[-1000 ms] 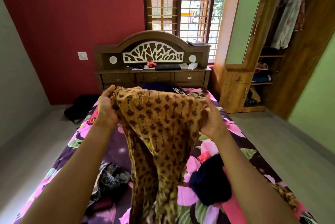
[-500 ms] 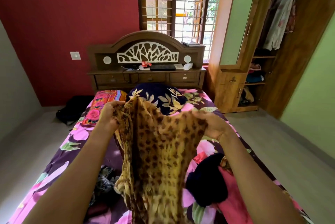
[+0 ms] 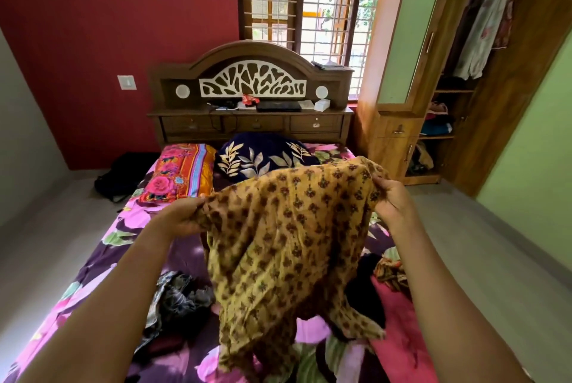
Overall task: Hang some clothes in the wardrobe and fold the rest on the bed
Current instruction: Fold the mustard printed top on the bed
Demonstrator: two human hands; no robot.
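A mustard-yellow garment (image 3: 288, 246) with brown flower prints hangs spread between my hands above the bed (image 3: 102, 262). My left hand (image 3: 182, 217) grips its left edge and my right hand (image 3: 391, 196) grips its right edge, held a little higher. The cloth's lower end drapes toward the floral bedsheet. A dark grey patterned garment (image 3: 179, 299) lies crumpled on the bed at the left. Pink cloth (image 3: 399, 336) and a black garment (image 3: 368, 293) lie at the right, partly hidden by the yellow one. The wooden wardrobe (image 3: 495, 79) stands open at the far right with clothes hanging inside.
Two pillows, one bright pink-orange (image 3: 179, 172) and one navy with leaves (image 3: 263, 156), lie at the head of the bed. The wooden headboard (image 3: 250, 85) carries small items on its shelf. A black bag (image 3: 120, 175) sits on the floor at the left. Grey floor runs along both sides.
My hands have moved apart and lower, spreading the yellow garment wide. The view has tilted so the pillows show fully.
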